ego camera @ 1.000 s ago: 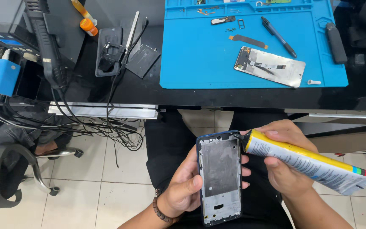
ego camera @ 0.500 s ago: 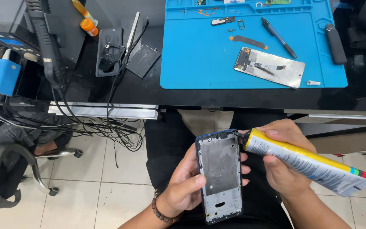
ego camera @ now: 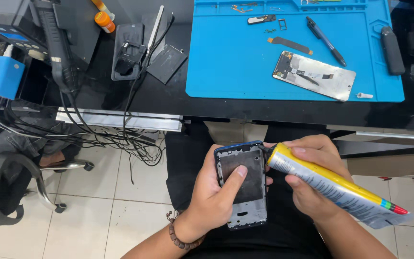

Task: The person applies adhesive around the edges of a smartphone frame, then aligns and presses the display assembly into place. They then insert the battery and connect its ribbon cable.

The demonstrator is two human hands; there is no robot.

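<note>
the left hand (ego camera: 212,201) grips the phone frame (ego camera: 242,188) over the lap, near the bench (ego camera: 178,103), thumb on its plate, while the right hand (ego camera: 312,184), fingers closed around the yellow glue tube (ego camera: 331,184), should squeeze lightly, nozzle tracing the frame's top right edge.

Black bench (ego camera: 216,103) carries blue mat (ego camera: 235,62); on mat: phone screen panel (ego camera: 315,75), flex strip (ego camera: 291,44), dark pen (ego camera: 326,41), small parts near top edge; left of mat: dark phone parts (ego camera: 167,62), orange-capped bottle (ego camera: 104,20), tangled cables (ego camera: 120,96).
</note>
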